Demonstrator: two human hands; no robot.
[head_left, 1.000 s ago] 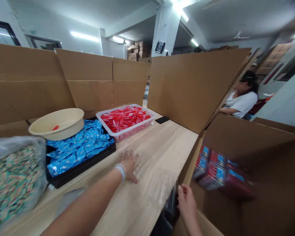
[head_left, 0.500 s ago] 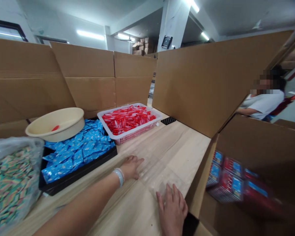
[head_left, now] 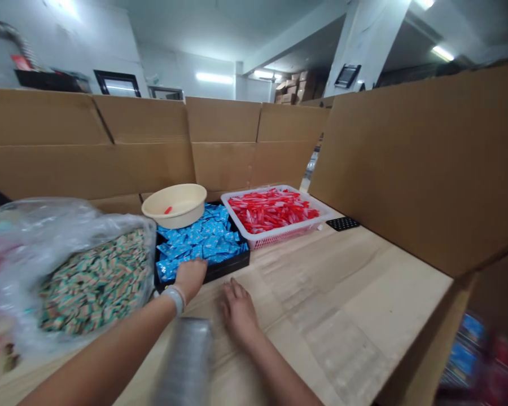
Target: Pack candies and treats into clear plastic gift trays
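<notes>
My left hand [head_left: 190, 279] is at the front edge of a black tray [head_left: 228, 266], beside the blue packets [head_left: 203, 237] heaped in it. Its fingers are curled together, and whatever they may hold is hidden. My right hand [head_left: 239, 307] rests low over the wooden table, fingers stretched out, with nothing visible in it. Between my forearms lies a grey, see-through object [head_left: 186, 361], too blurred to name. Flat clear plastic [head_left: 342, 344] covers part of the table to the right of my right hand.
A cream basin [head_left: 175, 206] with one red piece sits over the tray's back. Right of it stands a white basket [head_left: 275, 237] of red-and-white items. A plastic bag [head_left: 78, 225] holds striped pieces. Cardboard walls [head_left: 385, 180] surround the table [head_left: 406, 282]; boxed packs [head_left: 465, 344] lie low right.
The view has turned left. Both hands have moved left from the clear plastic, the left to the tray of blue packets. The grey see-through object now shows between my forearms.
</notes>
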